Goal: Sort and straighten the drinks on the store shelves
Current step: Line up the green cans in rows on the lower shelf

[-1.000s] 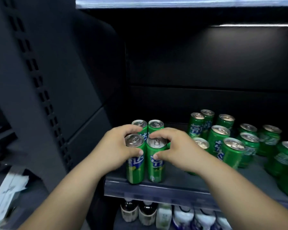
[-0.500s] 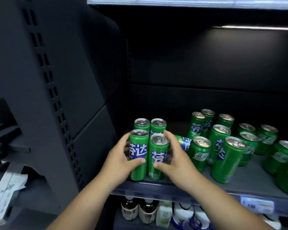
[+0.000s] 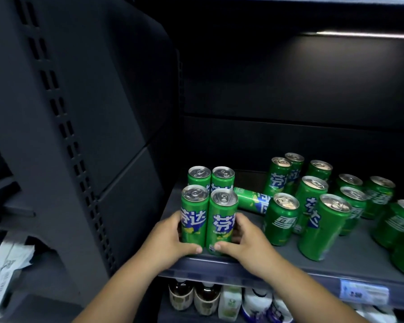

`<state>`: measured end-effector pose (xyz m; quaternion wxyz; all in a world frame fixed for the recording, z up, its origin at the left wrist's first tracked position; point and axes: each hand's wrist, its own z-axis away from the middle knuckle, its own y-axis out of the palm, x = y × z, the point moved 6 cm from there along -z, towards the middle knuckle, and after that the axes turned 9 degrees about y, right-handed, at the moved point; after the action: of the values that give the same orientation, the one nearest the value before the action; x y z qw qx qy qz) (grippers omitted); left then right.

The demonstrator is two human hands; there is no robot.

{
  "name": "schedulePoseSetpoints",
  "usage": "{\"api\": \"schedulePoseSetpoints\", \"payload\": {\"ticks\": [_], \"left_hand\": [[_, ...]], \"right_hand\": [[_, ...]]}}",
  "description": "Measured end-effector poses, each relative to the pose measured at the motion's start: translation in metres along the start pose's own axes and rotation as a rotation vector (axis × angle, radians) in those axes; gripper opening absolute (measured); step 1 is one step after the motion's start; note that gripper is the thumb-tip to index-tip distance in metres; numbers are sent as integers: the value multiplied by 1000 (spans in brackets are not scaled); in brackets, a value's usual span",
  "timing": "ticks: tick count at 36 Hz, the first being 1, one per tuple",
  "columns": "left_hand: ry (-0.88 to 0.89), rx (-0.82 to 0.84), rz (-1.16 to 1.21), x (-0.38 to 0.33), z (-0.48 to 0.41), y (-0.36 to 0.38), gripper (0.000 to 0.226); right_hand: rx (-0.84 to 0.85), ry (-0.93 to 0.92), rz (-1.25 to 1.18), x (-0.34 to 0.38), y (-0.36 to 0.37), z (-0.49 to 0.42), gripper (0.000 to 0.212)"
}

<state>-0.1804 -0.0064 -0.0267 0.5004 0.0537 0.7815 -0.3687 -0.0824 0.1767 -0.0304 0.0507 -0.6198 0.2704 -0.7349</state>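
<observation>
Two tall green cans stand side by side at the front left of the grey shelf. My left hand wraps the base of the left front can. Around the base of the right front can sits my right hand. Two more upright green cans stand right behind them. Just right of the group, a green can lies on its side. Further right stands a loose, uneven cluster of green cans.
The dark perforated side panel of the unit rises on the left. Below the shelf edge, small bottles and cartons stand on a lower shelf. A price label sits on the shelf rail. White boxes lie at the far left.
Both hands have slid down from the tops of the two front cans to their bases. The view has moved closer and slightly lower.
</observation>
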Motion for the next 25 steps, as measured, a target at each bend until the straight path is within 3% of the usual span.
{"api": "schedulePoseSetpoints", "payload": {"ticks": [12,18,25], "left_hand": [[30,43,-34,-4,4,-1,71],[125,-37,125,-24,8,-7,97],[168,-84,220,-34,10,-9,100]], "right_hand": [[-15,-69,-7,-3,3,7,66],[-15,-150,-59,13,2,14,93],[-48,-234,-63,30,0,21,95]]}}
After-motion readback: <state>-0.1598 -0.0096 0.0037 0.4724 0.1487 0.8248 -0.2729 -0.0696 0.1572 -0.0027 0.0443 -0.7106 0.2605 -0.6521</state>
